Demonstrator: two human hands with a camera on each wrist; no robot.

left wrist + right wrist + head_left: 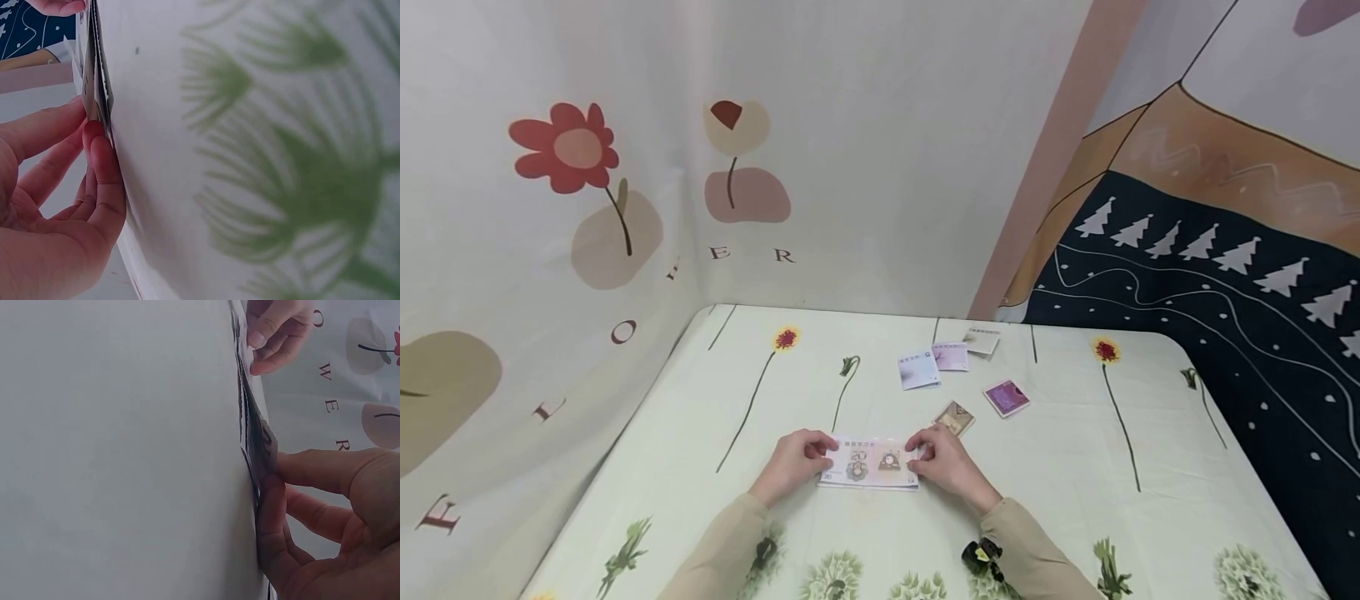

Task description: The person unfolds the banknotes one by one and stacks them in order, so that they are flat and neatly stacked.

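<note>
Near the middle of the table, a stack of pale pink printed paper banknotes (871, 463) stretches between the two hands. My left hand (795, 463) pinches its left end between thumb and fingers, and my right hand (950, 465) pinches the right end the same way. Seen edge-on in the left wrist view, the banknotes (95, 69) show several layers, slightly fanned apart. The right wrist view likewise has the stack (253, 419) just over or touching the tablecloth; which one I cannot tell. Just beyond my right fingers lies a small brown note pile (955, 417).
Farther back lie a bluish-lilac note pile (919, 372), a light purple one (952, 357) and a grey-white one (982, 342), close together. A dark magenta pile (1007, 398) lies to their right. Flower-printed cloth covers the table (1075, 467); patterned curtains (880, 167) hang behind it.
</note>
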